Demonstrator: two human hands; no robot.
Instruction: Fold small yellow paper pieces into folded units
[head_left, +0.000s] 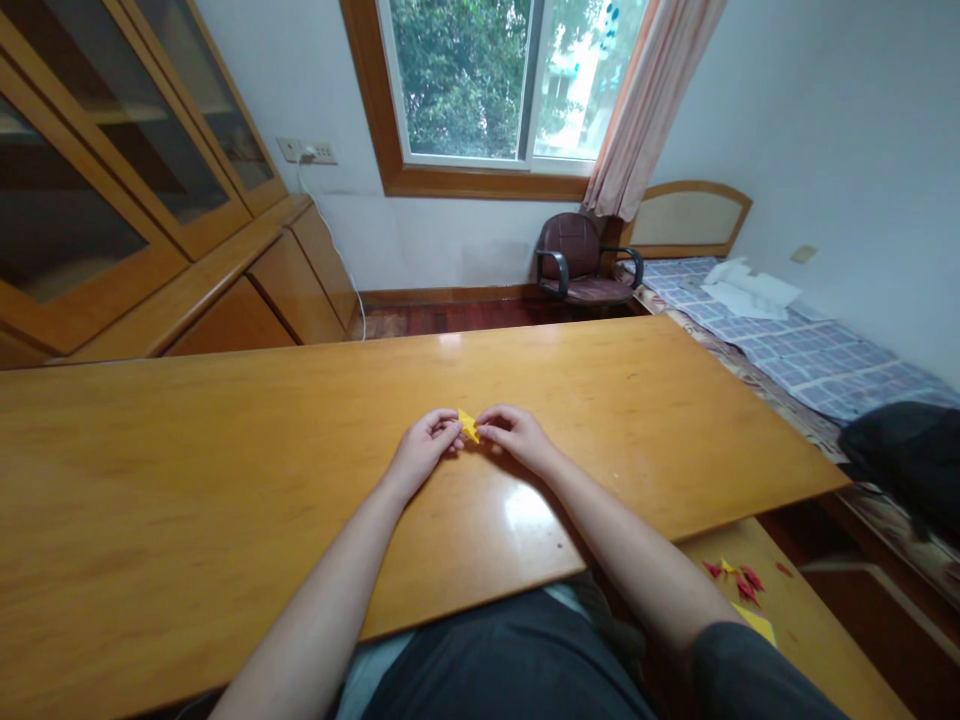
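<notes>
Head camera view: I look down at two bare hands over a wooden table (225, 440). A small piece of folded yellow paper (468, 427) is between them, just above the table top, near the middle. It has pointy ends, but it is too small for me to tell its folds.

My left hand (427, 445) pinches the left side of the paper with the thumb and fingers. My right hand (519, 435) is on the other side. Its thumb and pointer finger are bent in, and their tips are at the paper's right edge. I cannot tell if they pinch it or only touch it. Both arms reach over the near edge of the table.

Down on the right is a lower wooden surface (832, 640). Some small red pieces (750, 582) lie there with a little yellow piece (727, 567). A flat yellow sheet (757, 622) is near them, and my right arm hides part of it.

Past the table I see a dark red chair (574, 250) with black arms, under a window (465, 85) with a pink curtain (652, 110). On the right is a bed (810, 345) with white papers (750, 290) and a black bag (907, 455). A wooden cabinet (187, 240) with glass doors is on the left.
</notes>
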